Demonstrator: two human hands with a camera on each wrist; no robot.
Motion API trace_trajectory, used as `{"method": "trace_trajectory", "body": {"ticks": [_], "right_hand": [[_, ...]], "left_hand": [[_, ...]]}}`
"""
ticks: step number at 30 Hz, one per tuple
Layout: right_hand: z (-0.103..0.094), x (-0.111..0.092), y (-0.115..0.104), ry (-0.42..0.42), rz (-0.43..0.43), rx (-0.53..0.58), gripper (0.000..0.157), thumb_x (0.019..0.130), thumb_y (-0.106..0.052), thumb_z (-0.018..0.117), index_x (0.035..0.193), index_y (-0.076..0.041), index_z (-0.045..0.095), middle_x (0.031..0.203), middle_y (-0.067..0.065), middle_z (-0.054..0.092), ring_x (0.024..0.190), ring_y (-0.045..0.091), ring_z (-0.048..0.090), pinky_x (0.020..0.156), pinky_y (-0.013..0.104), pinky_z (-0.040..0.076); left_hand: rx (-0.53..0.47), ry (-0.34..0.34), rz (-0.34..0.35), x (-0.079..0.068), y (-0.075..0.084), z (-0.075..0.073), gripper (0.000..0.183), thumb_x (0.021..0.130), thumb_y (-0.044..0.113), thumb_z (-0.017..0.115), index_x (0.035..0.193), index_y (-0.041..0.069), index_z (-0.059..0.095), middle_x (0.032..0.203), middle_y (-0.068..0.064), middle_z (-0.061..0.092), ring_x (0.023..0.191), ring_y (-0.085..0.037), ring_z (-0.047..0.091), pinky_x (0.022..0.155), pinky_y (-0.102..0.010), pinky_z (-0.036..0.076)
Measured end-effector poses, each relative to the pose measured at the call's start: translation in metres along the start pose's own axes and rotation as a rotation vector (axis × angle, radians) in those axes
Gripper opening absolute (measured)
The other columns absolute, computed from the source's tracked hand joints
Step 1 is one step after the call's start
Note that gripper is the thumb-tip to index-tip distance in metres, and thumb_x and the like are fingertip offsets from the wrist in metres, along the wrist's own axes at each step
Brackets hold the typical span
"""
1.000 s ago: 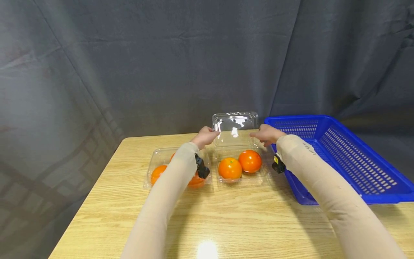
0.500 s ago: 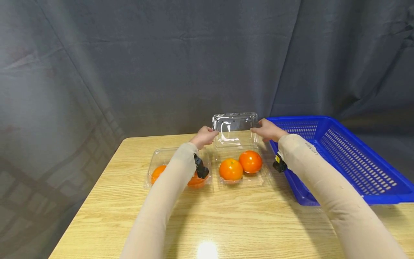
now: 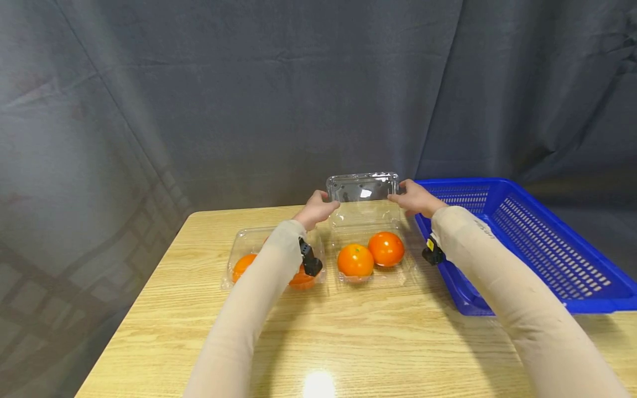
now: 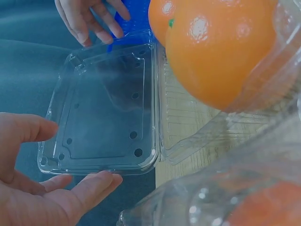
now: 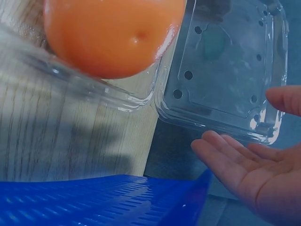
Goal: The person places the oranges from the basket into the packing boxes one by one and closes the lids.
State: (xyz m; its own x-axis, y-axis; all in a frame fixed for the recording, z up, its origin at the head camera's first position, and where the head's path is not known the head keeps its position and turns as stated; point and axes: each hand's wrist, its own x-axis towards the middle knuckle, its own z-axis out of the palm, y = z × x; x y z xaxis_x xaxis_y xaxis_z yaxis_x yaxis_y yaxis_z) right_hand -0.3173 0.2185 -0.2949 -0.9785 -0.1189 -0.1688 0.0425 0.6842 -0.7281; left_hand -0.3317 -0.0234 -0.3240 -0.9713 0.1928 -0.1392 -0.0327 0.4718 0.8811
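Observation:
A clear plastic clamshell box (image 3: 375, 279) stands mid-table, its see-through lid (image 3: 365, 213) raised upright at the back. Inside its base sit an orange (image 3: 355, 260) and a redder round fruit (image 3: 386, 249). My left hand (image 3: 317, 210) is at the lid's left edge; in the left wrist view its straight fingers (image 4: 101, 181) touch the side and the thumb is near the rim. At the right edge is my right hand (image 3: 417, 199); in the right wrist view its extended fingers (image 5: 221, 146) lie along the lid's side, thumb apart from them.
A second clear clamshell (image 3: 249, 237) with orange fruit (image 3: 243, 267) stands to the left, partly hidden by my left forearm. The blue plastic basket (image 3: 552, 243) lies on the right, close to my right arm. A grey curtain (image 3: 298, 110) hangs behind the wooden table (image 3: 348, 342).
My right hand has shifted slightly right and up, to the lid's outer edge. The left hand stays nearly in place. The lid remains upright, with only small shifts in its glare.

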Motion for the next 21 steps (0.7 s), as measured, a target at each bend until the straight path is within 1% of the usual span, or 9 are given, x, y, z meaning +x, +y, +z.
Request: {"method": "trace_trajectory", "body": {"ticks": [3, 4, 6, 11, 15, 21], "right_hand": [[0.0, -0.002, -0.001, 0.011, -0.001, 0.004, 0.065, 0.096, -0.022, 0.043, 0.142, 0.01, 0.011, 0.13, 0.035, 0.036, 0.117, 0.041, 0.046, 0.097, 0.051, 0.046], [0.0, -0.003, -0.001, 0.015, -0.001, 0.002, 0.064, 0.096, -0.023, 0.043, 0.142, 0.01, 0.012, 0.129, 0.034, 0.037, 0.116, 0.04, 0.046, 0.097, 0.05, 0.046], [-0.001, -0.004, -0.002, 0.02, 0.0, -0.002, 0.064, 0.096, -0.023, 0.043, 0.141, 0.01, 0.012, 0.127, 0.033, 0.038, 0.114, 0.039, 0.047, 0.097, 0.051, 0.046], [0.0, -0.004, -0.004, 0.027, -0.004, -0.016, 0.062, 0.097, -0.024, 0.043, 0.14, 0.01, 0.015, 0.129, 0.034, 0.038, 0.115, 0.04, 0.047, 0.096, 0.05, 0.046], [-0.002, -0.006, -0.005, 0.032, -0.011, -0.03, 0.062, 0.097, -0.024, 0.044, 0.139, 0.012, 0.017, 0.131, 0.035, 0.037, 0.116, 0.042, 0.047, 0.096, 0.05, 0.046], [-0.003, -0.006, -0.004, 0.041, -0.019, -0.022, 0.06, 0.096, -0.024, 0.045, 0.138, 0.012, 0.02, 0.13, 0.035, 0.037, 0.118, 0.042, 0.046, 0.096, 0.049, 0.047]], "left_hand": [[-0.028, -0.005, 0.014, -0.008, 0.005, -0.001, 0.058, 0.093, 0.029, 0.054, 0.137, 0.003, 0.026, 0.141, -0.018, 0.035, 0.117, -0.029, 0.053, 0.101, -0.038, 0.045], [-0.04, -0.008, -0.003, -0.013, 0.009, -0.002, 0.058, 0.094, 0.025, 0.053, 0.139, 0.004, 0.024, 0.143, -0.018, 0.033, 0.122, -0.03, 0.05, 0.105, -0.04, 0.041], [-0.06, -0.018, -0.004, -0.015, 0.011, -0.003, 0.058, 0.094, 0.024, 0.052, 0.141, 0.006, 0.022, 0.145, -0.018, 0.031, 0.125, -0.032, 0.048, 0.107, -0.042, 0.039], [-0.087, -0.034, -0.005, -0.015, 0.011, -0.005, 0.062, 0.095, 0.022, 0.051, 0.145, 0.01, 0.016, 0.149, -0.019, 0.026, 0.129, -0.035, 0.044, 0.109, -0.045, 0.036], [-0.099, -0.013, 0.011, -0.012, 0.01, -0.005, 0.061, 0.095, 0.022, 0.051, 0.144, 0.009, 0.017, 0.149, -0.02, 0.026, 0.129, -0.035, 0.043, 0.109, -0.045, 0.036], [-0.107, 0.007, 0.018, -0.011, 0.01, -0.006, 0.057, 0.095, 0.021, 0.05, 0.142, 0.007, 0.021, 0.141, -0.02, 0.037, 0.126, -0.032, 0.046, 0.107, -0.044, 0.039]]}}
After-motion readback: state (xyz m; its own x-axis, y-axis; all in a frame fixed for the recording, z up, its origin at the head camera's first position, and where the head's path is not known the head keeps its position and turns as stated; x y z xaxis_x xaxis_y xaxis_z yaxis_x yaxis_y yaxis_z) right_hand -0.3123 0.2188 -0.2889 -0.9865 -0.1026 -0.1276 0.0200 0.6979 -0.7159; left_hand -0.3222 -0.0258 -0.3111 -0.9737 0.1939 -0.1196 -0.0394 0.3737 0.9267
